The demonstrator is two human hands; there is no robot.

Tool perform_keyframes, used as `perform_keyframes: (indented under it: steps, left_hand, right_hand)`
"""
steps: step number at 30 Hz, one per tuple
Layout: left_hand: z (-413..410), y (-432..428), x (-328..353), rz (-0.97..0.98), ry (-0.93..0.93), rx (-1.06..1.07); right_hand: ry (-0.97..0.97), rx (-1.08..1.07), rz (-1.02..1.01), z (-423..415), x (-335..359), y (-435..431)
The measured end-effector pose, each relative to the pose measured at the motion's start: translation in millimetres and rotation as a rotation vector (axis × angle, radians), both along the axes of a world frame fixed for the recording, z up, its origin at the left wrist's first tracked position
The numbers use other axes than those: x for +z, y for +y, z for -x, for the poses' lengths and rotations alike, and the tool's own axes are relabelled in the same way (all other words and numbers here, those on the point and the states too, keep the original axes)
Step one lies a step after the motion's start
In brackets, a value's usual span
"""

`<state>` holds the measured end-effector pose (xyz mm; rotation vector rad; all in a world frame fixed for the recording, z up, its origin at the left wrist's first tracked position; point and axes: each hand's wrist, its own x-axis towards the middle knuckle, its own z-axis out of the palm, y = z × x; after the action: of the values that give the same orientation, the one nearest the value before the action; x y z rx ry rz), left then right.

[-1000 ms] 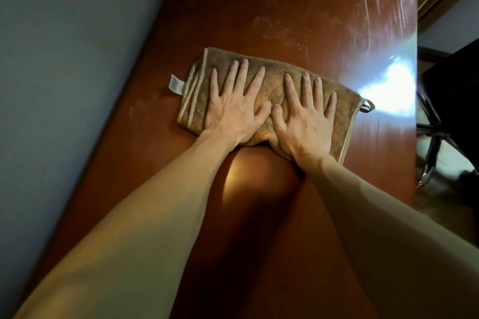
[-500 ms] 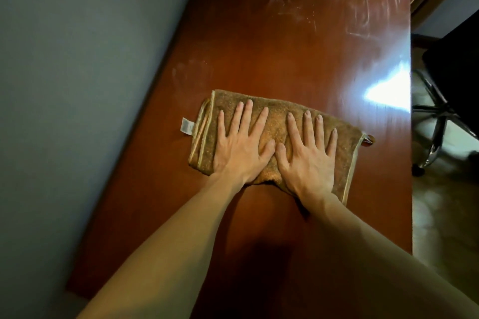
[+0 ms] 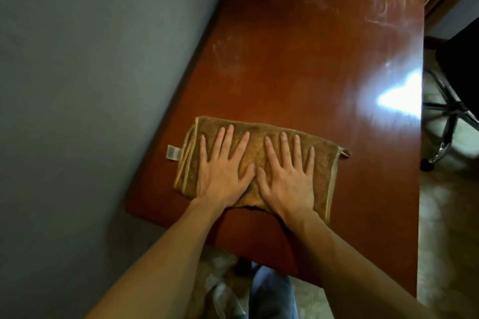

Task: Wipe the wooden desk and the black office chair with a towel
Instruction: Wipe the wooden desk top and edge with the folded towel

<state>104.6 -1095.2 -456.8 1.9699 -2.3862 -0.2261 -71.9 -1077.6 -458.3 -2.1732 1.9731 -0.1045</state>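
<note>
Both palms flat, fingers spread: your left hand and right hand press folded towel onto wooden desk, gripping nothing; spread spreads pressure; dusty streaks lie beyond.

Black office chair — cut by the right edge; only part of the seat and some base legs show.
Wooden desk — far end cut by the top edge.
Towel: middle hidden under the flat left hand and right hand.
Tag: print too small to read.
Forearms: cut by the bottom edge.
</note>
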Motion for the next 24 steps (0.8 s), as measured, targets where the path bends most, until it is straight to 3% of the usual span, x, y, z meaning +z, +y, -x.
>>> perform_keyframes:
  steps: [10,24]
  left_hand:
    - [-21.3,2.0,-7.9,0.028,0.002,0.059]
    - [-49.5,-80.4,-7.8,0.054,-0.007,0.043]
  right_hand:
    - [0.008,0.085,0.047,-7.8,-9.5,-11.2]
    - [-0.009,0.194,0.095,-18.1,-12.6,-98.4]
